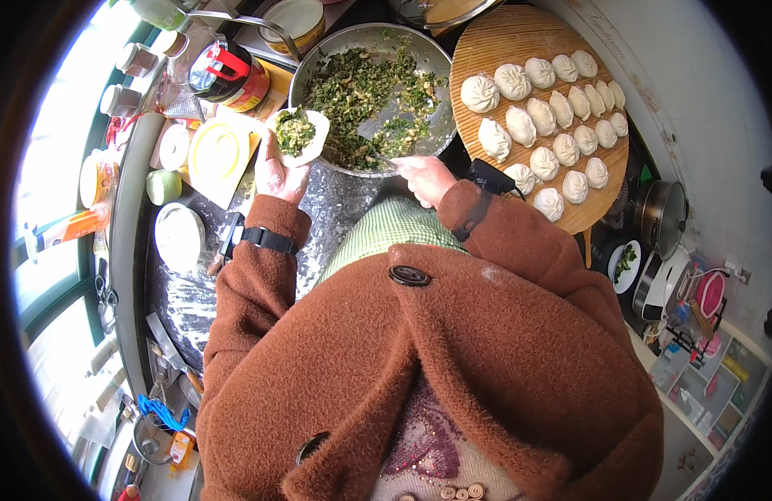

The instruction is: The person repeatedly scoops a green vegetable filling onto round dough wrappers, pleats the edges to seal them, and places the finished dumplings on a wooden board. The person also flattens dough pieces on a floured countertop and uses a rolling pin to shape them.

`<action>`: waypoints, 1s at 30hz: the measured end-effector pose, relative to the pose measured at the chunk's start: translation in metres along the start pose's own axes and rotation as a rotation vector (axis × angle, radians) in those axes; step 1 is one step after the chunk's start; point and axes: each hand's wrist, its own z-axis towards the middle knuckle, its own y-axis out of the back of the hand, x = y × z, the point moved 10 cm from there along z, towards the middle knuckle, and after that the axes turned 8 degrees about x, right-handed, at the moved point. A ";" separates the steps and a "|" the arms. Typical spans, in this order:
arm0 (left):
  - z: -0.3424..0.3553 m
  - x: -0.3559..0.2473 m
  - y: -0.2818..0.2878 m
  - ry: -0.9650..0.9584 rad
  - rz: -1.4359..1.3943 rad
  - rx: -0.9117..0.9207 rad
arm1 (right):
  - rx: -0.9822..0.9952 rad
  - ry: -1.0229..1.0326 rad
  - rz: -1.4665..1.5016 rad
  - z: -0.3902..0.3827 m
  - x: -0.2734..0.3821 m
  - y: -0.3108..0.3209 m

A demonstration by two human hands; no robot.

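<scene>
A round dough wrapper (321,134) lies across the palm and fingers of my left hand (279,179). A mound of chopped green filling (294,134) sits in its middle, and the wrapper is not folded over. With closed fingers my right hand (428,178) grips a metal spoon (386,161) by its handle. The spoon's far end dips into the filling at the near side of a wide metal pan (440,129). Chopped greens with pale bits cover much of the pan's left, while bare metal shows in its middle and right.
Right of the pan, a round wooden board (599,196) carries rows of pleated buns (512,82) and crescent dumplings. A white floury dish (180,236), a red-lidded jar (236,75) and a yellow lid (217,152) stand left. Flour streaks the dark counter (336,204).
</scene>
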 end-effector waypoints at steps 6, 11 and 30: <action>0.003 -0.002 0.002 -0.024 -0.008 -0.004 | 0.153 -0.149 0.497 0.007 -0.009 -0.021; 0.004 -0.005 0.004 -0.023 -0.009 -0.005 | 0.221 -0.159 0.724 0.010 -0.014 -0.024; 0.007 0.066 -0.057 0.191 -0.027 0.243 | -0.292 0.721 -0.271 -0.064 0.106 -0.004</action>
